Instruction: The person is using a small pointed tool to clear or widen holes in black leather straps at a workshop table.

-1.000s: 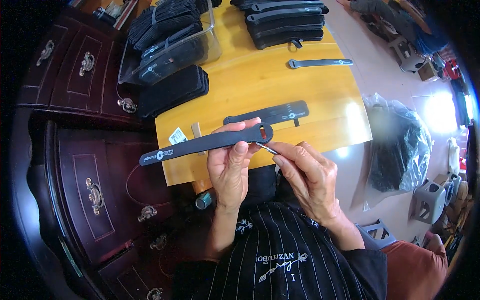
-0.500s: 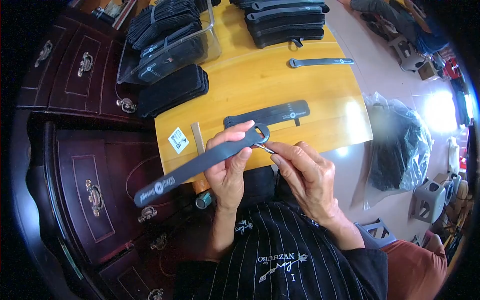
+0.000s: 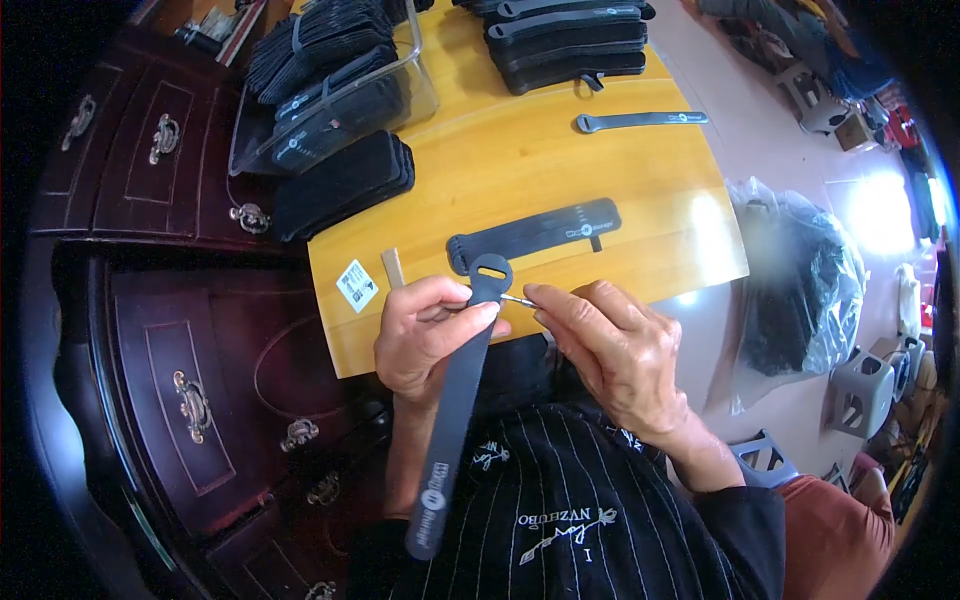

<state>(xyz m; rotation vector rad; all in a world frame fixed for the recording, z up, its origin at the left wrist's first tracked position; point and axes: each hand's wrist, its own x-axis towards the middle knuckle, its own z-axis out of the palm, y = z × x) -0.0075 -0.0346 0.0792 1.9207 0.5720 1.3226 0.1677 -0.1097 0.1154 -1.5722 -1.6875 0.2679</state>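
Note:
My left hand (image 3: 412, 350) pinches a dark grey strap (image 3: 458, 415) just below its rounded end, which has an oval slot. The strap's long tail hangs down past my wrist, pale print near its tip. My right hand (image 3: 628, 350) grips a slim, shiny metal tool (image 3: 516, 299) between thumb and forefinger. Its tip meets the strap's edge beside my left thumb; the rest of the tool is hidden by the fingers. Just beyond the held strap lies a bundle of similar straps (image 3: 530, 235) on the yellow tabletop (image 3: 480, 165).
A clear plastic bin (image 3: 425, 95) full of black straps stands far left, a black stack (image 3: 345, 185) before it. More straps (image 3: 570, 60) are piled at the back, and a single strap (image 3: 640, 121) lies right. A plastic-wrapped bundle (image 3: 795, 290) sits on the floor; dark drawers (image 3: 190, 400) flank the left.
The held strap has swung from slanting leftward to hanging steeply down toward me. My left hand has shifted left and lower, and the tool now points at the strap's side below the slot.

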